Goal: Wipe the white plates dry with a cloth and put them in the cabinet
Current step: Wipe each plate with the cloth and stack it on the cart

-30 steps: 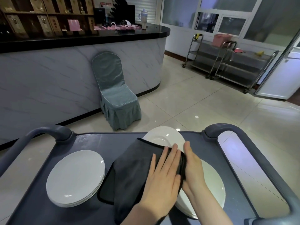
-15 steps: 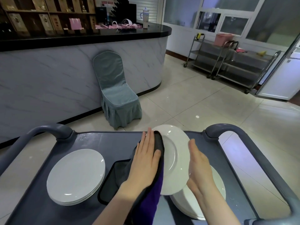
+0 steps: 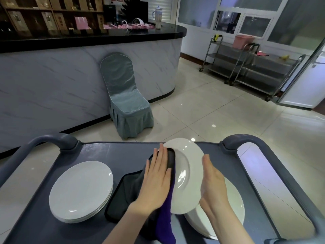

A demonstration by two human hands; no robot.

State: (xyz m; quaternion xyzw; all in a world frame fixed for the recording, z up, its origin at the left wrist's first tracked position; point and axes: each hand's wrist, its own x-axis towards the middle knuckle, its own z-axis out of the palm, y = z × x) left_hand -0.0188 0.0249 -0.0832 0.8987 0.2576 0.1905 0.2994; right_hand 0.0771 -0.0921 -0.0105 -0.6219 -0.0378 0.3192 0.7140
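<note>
A white plate (image 3: 186, 175) stands tilted on edge above the right stack of white plates (image 3: 233, 208) on the grey cart. My left hand (image 3: 156, 180) lies flat, fingers straight, pressing a dark grey and purple cloth (image 3: 126, 191) against the plate's left face. My right hand (image 3: 212, 182) supports the plate's right rim with straight fingers. The cloth hangs down between my arms. A second stack of white plates (image 3: 80, 191) sits on the cart's left side.
The cart's tray (image 3: 114, 152) has raised grey handles at the far left (image 3: 52, 140) and far right (image 3: 246, 140). Beyond it stand a covered chair (image 3: 126, 95), a marble-fronted counter (image 3: 52, 76) and steel trolleys (image 3: 246, 67) on the tiled floor.
The plate went from lying flat under the cloth to standing on edge between both hands. Over the last half second my left hand slid slightly along its face.
</note>
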